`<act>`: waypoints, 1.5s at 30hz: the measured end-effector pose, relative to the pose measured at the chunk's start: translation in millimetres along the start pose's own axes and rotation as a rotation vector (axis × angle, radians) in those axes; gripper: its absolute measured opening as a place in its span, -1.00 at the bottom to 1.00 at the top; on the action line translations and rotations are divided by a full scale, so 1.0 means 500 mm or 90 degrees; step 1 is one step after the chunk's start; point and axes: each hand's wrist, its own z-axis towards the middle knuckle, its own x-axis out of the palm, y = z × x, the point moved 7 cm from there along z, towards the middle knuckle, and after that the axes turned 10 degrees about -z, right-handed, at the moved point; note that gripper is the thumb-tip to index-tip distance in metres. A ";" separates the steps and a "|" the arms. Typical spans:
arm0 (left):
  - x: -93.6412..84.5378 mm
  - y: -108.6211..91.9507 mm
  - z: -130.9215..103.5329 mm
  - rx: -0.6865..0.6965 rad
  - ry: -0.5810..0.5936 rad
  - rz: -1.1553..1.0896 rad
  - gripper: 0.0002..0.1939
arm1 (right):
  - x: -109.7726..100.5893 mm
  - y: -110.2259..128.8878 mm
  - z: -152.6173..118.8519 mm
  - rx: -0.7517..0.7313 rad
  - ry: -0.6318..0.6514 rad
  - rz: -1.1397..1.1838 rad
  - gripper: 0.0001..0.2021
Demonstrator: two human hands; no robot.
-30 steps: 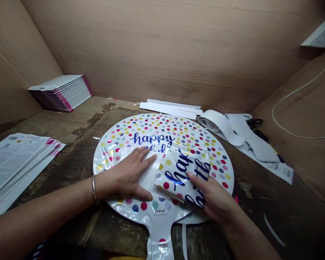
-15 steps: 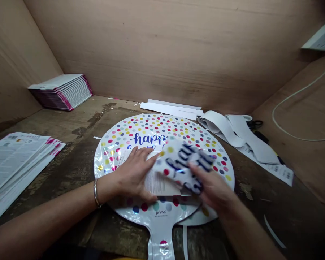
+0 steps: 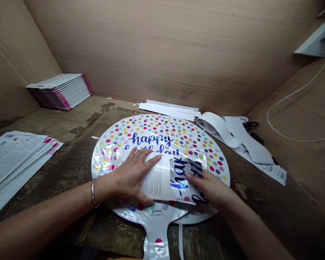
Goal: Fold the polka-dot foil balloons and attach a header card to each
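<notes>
A flat foil balloon (image 3: pixel 151 124) with coloured dots and blue "happy birthday" lettering lies on the table, its tail pointing toward me. On top of it rests a white printed cardboard sleeve (image 3: pixel 155 180). My left hand (image 3: pixel 130 175) lies across the sleeve with fingers spread and thumb at its lower edge. My right hand (image 3: pixel 215 187) grips a folded foil balloon (image 3: pixel 180 177) with dark blue lettering, thumb on top. The folded balloon's left end meets the sleeve's right opening and appears tucked under its front panel; how deep it sits is hidden.
A stack of pink-edged white sleeves (image 3: pixel 61 90) stands at the back left corner. More printed sleeves (image 3: pixel 18 155) lie fanned at the left. White paper strips (image 3: pixel 168 110), a curled label roll (image 3: pixel 222 130) and black-handled scissors (image 3: pixel 251 125) are at the back and right.
My right hand has brought the folded balloon down and level against the sleeve's right opening; it was tilted and raised above it. My left hand stays on the sleeve.
</notes>
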 end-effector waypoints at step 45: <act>0.023 0.013 -0.084 -0.072 -0.055 -0.112 -0.52 | 0.150 0.089 -0.067 -0.615 -0.124 -0.580 -0.90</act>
